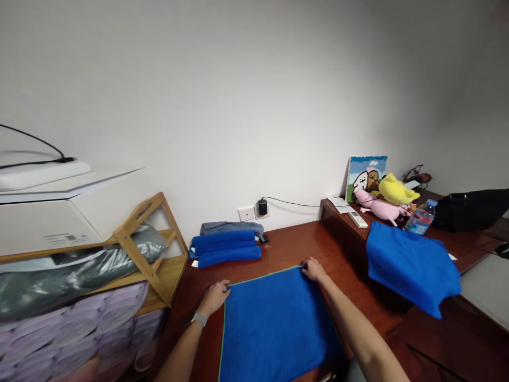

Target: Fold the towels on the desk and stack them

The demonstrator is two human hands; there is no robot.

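A blue towel [274, 323] with a thin green edge lies spread out on the reddish-brown desk [294, 241]. At its far left corner is my left hand [214, 298], with the fingertips closed on the edge and a watch on the wrist. My right hand [314, 269] grips the far right corner in the same way. The far edge runs nearly straight between the two hands. Part of the near edge drops out of the picture at the bottom.
Rolled blue towels [226, 248] and a grey one [210, 228] lie by the wall. Another blue towel [413, 265] hangs over the raised shelf [338, 212] at right, near a water bottle [421, 217] and plush toys [382, 206]. A wooden rack [163, 239] stands left.
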